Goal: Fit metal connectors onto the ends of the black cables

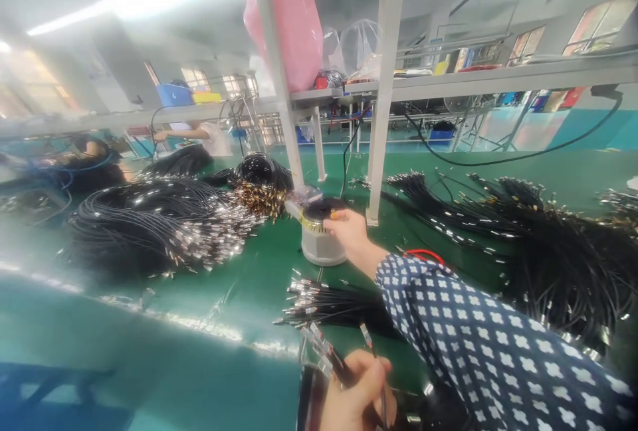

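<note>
My right hand reaches forward in a dark blue sleeve with white crosses. Its fingers are curled together at the black top of a white round device on the green bench; what they pinch is hidden. At the bottom edge, my left hand is closed round a bunch of thin black cables with silver plug ends that stick up and to the left. A loose fan of the same cables lies on the bench between my two hands.
Big heaps of black cables lie at left and at right. Grey frame posts stand just behind the device and carry a shelf with bags and boxes. Another person works at the far left.
</note>
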Demonstrator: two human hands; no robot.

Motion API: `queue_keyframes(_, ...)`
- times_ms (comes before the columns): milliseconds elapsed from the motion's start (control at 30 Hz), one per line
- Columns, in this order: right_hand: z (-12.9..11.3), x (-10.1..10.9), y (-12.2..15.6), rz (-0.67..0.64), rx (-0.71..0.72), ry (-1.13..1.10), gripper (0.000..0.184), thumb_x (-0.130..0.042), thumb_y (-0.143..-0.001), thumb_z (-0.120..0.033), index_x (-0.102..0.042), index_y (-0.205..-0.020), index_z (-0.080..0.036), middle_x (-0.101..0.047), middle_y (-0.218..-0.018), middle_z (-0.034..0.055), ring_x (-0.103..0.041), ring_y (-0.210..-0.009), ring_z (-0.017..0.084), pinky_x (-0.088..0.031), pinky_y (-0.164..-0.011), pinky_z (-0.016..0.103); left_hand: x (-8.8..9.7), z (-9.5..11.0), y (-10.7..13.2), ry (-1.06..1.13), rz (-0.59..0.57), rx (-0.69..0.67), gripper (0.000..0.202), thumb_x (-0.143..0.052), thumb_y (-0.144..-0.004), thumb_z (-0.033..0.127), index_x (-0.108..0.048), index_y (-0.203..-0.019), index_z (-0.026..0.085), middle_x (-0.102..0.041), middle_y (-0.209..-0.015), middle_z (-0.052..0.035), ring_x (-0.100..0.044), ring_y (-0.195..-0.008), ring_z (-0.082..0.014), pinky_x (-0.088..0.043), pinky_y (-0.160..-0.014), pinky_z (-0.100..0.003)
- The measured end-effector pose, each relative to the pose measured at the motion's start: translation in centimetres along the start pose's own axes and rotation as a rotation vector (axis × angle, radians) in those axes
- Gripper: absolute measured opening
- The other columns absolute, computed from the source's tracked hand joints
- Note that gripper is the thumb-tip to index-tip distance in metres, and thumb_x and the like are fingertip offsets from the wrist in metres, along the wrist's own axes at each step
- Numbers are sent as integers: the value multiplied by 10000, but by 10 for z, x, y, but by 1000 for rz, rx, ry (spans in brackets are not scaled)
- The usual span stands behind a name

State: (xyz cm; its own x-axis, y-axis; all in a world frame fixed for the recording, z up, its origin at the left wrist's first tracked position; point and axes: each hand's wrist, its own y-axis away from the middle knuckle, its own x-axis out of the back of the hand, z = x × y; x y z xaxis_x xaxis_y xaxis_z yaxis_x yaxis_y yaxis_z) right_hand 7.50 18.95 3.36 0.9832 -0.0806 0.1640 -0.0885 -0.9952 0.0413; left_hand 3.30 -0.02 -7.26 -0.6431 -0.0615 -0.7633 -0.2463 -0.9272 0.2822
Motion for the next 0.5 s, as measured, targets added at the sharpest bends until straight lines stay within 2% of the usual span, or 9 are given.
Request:
queue_keyframes(67, -14, 7, 7, -35, 38, -52, 249, -592, -920, -262, -585, -1137, -140, -634, -1085, 70, -644, -880, 178, -556, -753, 355, -1, 2, 2, -18, 6, 3, 315, -883, -545, 379, -684, -592, 139, -412, -329, 68, -381, -311, -66, -204, -404, -229)
queue_keyframes(167, -22, 32, 33, -152, 102, -104, 171, -692, -814, -143, -625, -970, -125, -674, -845, 16, -620, -659, 96, -520, -670, 240, -5, 5, 6, -43, 18, 2, 304, -876, -559, 378, -697, -622, 140, -415, -338, 69, -387, -335, -70, -230, -425, -231)
queue_keyframes(267, -8, 70, 75, -309, 111, -96, 45, -673, -807, -169, -640, -821, -143, -687, -753, -2, -567, -533, 71, -473, -605, 222, -11, 6, 14, -62, 27, 13, 298, -869, -574, 363, -701, -623, 121, -413, -341, 62, -396, -345, -76, -223, -438, -234)
queue_keyframes(367, 15, 110, 117, -418, 72, -55, 175, -622, -851, -287, -628, -750, -145, -674, -789, 9, -554, -572, 76, -449, -625, 224, -20, 8, 23, -100, 40, 29, 289, -853, -602, 343, -682, -575, 112, -417, -348, 53, -411, -355, -76, -208, -450, -233)
queue_keyframes(500, 30, 145, 150, -504, 35, 93, 173, -628, -836, -276, -617, -718, -150, -602, -729, -2, -514, -642, 109, -414, -616, 229, -33, 14, 35, -238, 57, 94, 285, -809, -639, 348, -658, -539, 128, -467, -394, 29, -387, -377, -76, -201, -448, -240)
